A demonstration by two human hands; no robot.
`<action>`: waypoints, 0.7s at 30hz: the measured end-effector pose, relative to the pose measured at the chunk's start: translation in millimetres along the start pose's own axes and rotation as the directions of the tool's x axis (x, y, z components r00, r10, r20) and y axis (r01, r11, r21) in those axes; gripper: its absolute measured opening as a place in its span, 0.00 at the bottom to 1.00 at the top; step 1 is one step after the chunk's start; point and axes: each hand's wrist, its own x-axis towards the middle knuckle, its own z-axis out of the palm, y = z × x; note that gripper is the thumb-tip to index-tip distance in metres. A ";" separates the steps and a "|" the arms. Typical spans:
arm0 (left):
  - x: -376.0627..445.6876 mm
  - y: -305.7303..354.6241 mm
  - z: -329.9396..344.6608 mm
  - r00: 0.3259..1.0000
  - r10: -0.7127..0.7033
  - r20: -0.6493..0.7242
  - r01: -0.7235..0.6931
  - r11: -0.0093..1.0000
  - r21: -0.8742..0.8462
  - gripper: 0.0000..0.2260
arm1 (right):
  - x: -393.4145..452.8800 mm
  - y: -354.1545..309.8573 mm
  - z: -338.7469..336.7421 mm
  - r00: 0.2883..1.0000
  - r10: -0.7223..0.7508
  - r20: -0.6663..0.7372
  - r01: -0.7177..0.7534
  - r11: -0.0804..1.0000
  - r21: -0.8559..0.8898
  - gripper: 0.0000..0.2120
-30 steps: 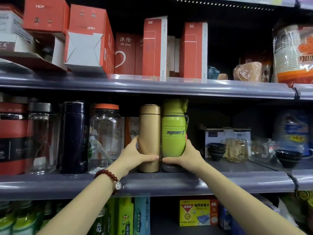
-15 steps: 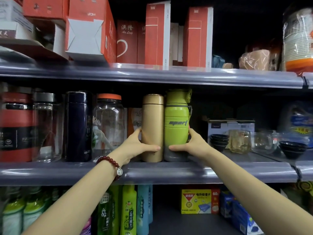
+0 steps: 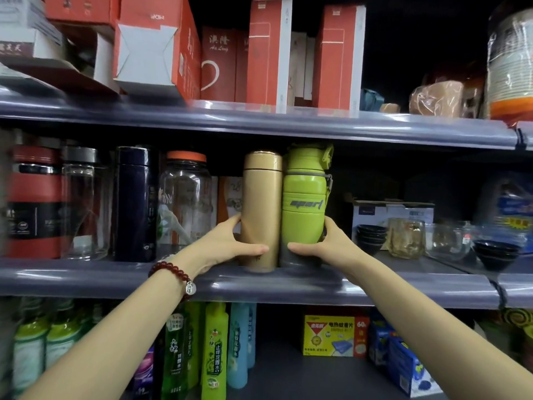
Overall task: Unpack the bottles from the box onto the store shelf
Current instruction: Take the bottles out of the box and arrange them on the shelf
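Placement step: left hand (image 3: 227, 246) grasps gold flask (image 3: 261, 209), right hand (image 3: 328, 249) green bottle (image 3: 304, 206), at shelf (image 3: 375, 287) front edge; next, release.

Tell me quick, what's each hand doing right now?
Left hand: closed around the gold flask, which stands on the shelf.
Right hand: closed around the green bottle, beside the flask.

The gold bottle (image 3: 262, 210) and the green bottle (image 3: 305, 206) marked "sport" stand upright, side by side and touching, at the front edge of the middle shelf (image 3: 288, 287). The gold one is on the left of the green one.
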 end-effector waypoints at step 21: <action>-64.3 -74.8 -151.5 0.803 -0.002 -0.596 0.023 0.999 0.028 0.41 | -10.2 -90.2 222.6 0.973 -0.116 -0.199 0.101 0.991 -0.084 0.56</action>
